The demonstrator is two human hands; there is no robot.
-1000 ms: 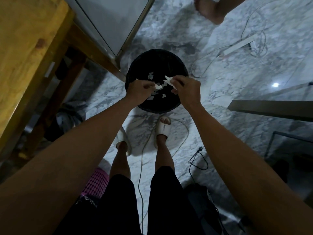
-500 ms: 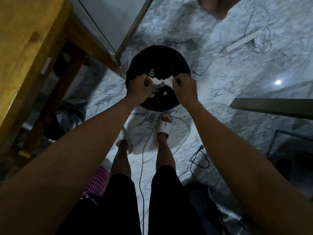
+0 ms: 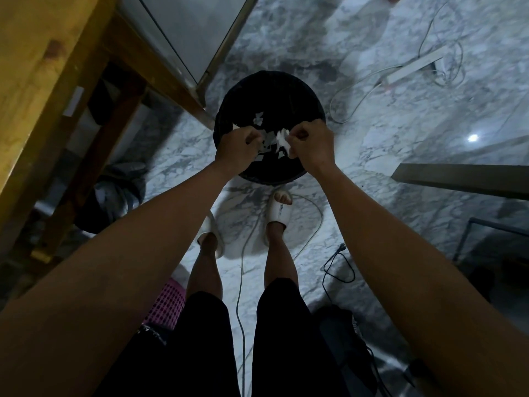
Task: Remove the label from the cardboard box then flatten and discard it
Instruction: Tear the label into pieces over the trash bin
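Observation:
Both my hands are held over a round black bin on the marble floor. My left hand is closed, and a white label scrap shows at its far side. My right hand pinches a white piece of torn label at its fingertips. Several small white label scraps lie inside the bin on its dark liner. The cardboard box is not in view.
A wooden table stands at the left, with a metal-framed panel behind the bin. A power strip and cables lie on the floor. My feet in white slippers stand just before the bin. A grey bar juts in at the right.
My two hands have drawn slightly apart over the bin, the label piece tearing between them. More white bits show inside the bin.

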